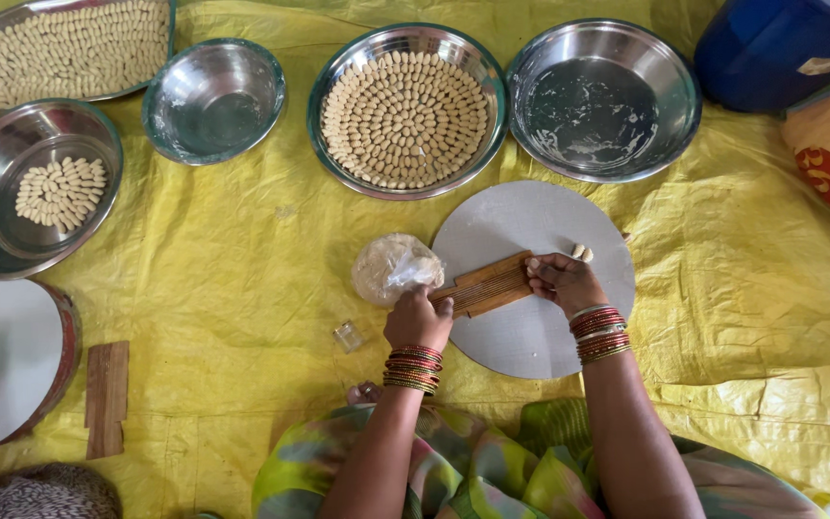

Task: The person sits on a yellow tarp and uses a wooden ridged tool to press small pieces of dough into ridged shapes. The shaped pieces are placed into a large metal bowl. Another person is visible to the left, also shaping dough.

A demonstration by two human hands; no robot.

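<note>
Wooden ridged board (488,284) slants lower-left to upper-right on round slab (530,327); left hand (419,319) fingers closed on handle end, right hand (563,281) fingers curled pressing far end

I note a yellow sheet (242,269), grey round board (530,336), brown ridged wooden paddle (487,285), pale cream dough pieces (405,120), red-and-gold bangles (599,333), blue drum (780,48).

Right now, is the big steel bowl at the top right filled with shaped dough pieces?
No, the steel bowl at the top right holds only white smears, while the shaped pieces fill the bowl beside it.
</note>
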